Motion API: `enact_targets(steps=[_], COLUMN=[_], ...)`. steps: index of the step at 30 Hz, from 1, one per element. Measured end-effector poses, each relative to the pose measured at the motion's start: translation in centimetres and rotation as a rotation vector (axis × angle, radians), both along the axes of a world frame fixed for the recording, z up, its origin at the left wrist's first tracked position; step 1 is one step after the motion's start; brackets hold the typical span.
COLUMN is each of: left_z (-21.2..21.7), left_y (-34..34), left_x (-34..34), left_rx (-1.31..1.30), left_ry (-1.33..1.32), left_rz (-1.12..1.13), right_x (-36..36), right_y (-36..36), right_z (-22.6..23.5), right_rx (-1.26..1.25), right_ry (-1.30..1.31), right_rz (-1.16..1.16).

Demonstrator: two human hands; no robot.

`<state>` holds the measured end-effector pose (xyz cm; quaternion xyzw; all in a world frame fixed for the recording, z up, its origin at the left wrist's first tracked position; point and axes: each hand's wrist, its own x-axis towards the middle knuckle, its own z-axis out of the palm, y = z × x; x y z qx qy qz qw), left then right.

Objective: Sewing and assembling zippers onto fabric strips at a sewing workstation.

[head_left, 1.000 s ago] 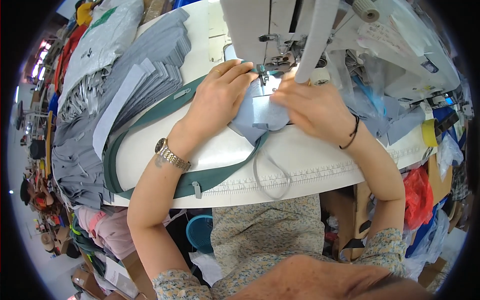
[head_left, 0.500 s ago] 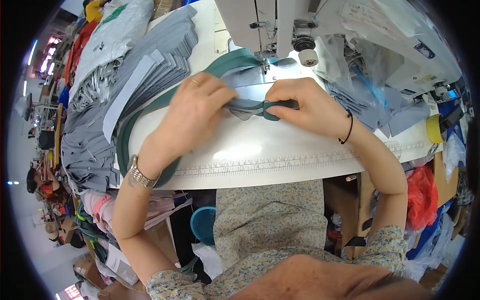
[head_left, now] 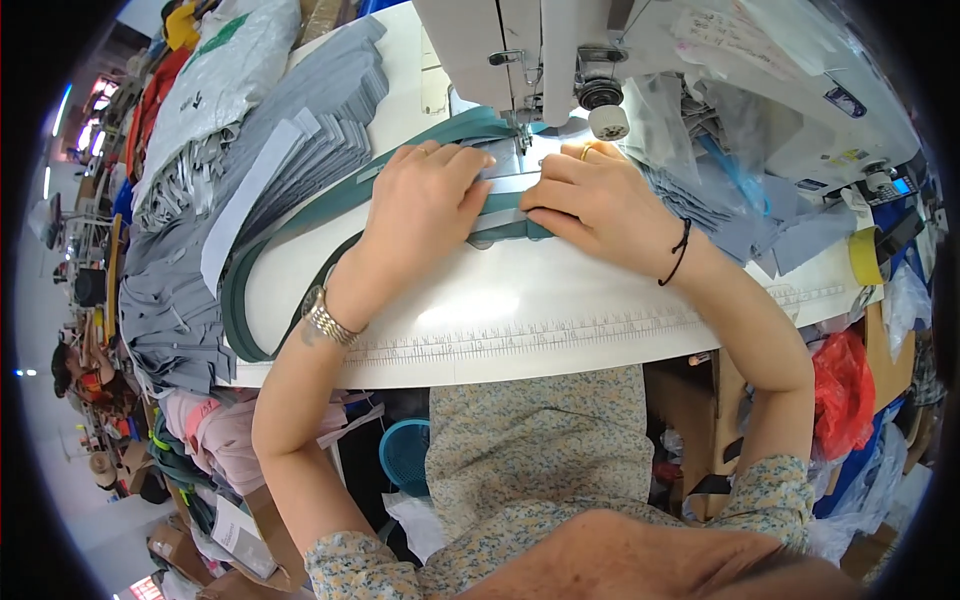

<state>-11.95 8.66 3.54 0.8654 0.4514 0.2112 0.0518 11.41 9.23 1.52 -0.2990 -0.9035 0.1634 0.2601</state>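
A long teal fabric strip (head_left: 236,300) loops across the white sewing table (head_left: 430,340), and its far stretch runs beneath the needle area (head_left: 522,135) of the sewing machine (head_left: 590,25). Just in front of the needle, my left hand (head_left: 420,205) has its fingers closed on the strip's near stretch. My right hand (head_left: 597,205) pinches the same stretch a short way to the right, near a folded part. Between the two hands the strip lies taut with a lighter grey layer beside it. The fingertips of both hands are partly hidden.
Stacked grey fabric pieces (head_left: 300,150) lie on the left, beside a white plastic bag (head_left: 225,80). More grey pieces (head_left: 690,205) sit right of the needle. A printed ruler (head_left: 520,335) runs along the near edge. A yellow tape roll (head_left: 865,257) stands far right.
My left hand has moved right and closed on the strip beside my right hand. The right hand has turned over the strip, and the loop's near stretch has drawn in.
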Motion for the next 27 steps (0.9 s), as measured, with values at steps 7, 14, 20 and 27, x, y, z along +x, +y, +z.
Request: enact_targets(steps=[7,14,20,27], left_z=[-0.5,-0.7,-1.7,-2.1], left_y=[-2.1,0.6,0.9,1.4], left_x=[1.0,0.4,0.4,0.5], left_rx=[0.389,0.239,0.253,0.267], left_ry=[0.156,0.093,-0.001,-0.016], left_rz=[-0.427,-0.353,-0.306,-0.288], right_x=[0.7,1.3,0.8,0.6], right_y=[-0.4,0.6,0.8,0.8], right_z=[1.1,-0.9,-0.5,-0.7], right_rx=[0.29,0.483,0.537,0.537], right_ry=[-0.099,-0.128,-0.082,-0.077], right_rz=[0.044,-0.046,-0.077,-0.136])
